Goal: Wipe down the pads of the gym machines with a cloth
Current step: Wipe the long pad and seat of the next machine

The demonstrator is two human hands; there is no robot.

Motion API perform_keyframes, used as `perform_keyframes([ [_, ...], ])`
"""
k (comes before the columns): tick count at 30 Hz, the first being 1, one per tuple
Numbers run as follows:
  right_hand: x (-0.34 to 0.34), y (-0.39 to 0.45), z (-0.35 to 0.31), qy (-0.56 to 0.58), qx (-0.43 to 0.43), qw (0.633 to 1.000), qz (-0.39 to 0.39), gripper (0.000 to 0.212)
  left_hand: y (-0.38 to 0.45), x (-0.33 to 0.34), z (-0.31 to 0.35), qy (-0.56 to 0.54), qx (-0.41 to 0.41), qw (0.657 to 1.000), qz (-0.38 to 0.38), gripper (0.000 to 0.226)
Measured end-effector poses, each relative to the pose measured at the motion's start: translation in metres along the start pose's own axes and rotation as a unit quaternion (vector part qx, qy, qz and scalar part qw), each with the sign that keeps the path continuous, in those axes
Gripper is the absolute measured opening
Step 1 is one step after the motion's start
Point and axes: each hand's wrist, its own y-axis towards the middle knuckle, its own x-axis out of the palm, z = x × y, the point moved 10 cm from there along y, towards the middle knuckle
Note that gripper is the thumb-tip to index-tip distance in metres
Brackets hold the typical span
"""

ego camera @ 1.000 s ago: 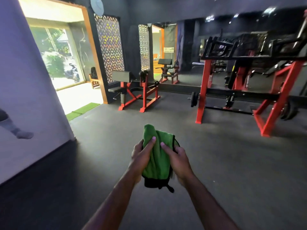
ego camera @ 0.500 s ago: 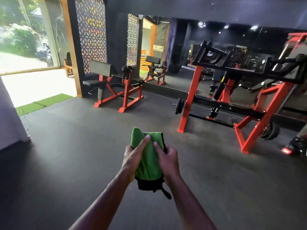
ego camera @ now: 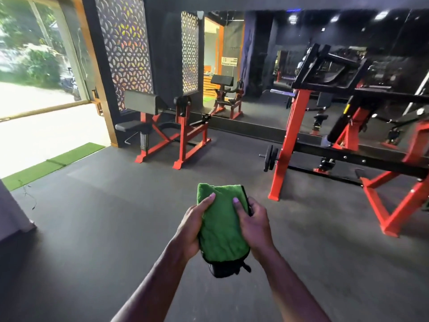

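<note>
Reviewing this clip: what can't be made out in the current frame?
- Head view: the green cloth's sides, covered by the left hand and right hand.
- The dark piece under the cloth: too shadowed to identify.
- The big red machine: cut off by the right edge.
- The wall sign: too small to read.

Under the left hand (ego camera: 190, 228), dark rubber floor (ego camera: 92, 240). Far to its left, bright glazed opening (ego camera: 34, 66), green turf strip (ego camera: 53, 163) at the foot. Ahead, patterned lattice panels (ego camera: 123, 49) on black wall, then wide mirror (ego camera: 301, 54). Beyond the right hand (ego camera: 253, 228), red-framed machine (ego camera: 290, 140).
</note>
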Motion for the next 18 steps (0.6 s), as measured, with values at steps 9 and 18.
perform_keyframes([
  [9, 0.038, 0.249, 0.049, -0.055, 0.079, 0.988, -0.119, 0.068, 0.221, 0.005, 0.067, -0.105, -0.006, 0.994, 0.041, 0.055],
  [18, 0.14, 0.463, 0.004, 0.045, 0.05, 0.971, -0.229, 0.036, 0.411, -0.058, 0.2, -0.018, 0.15, 0.964, 0.219, 0.042],
])
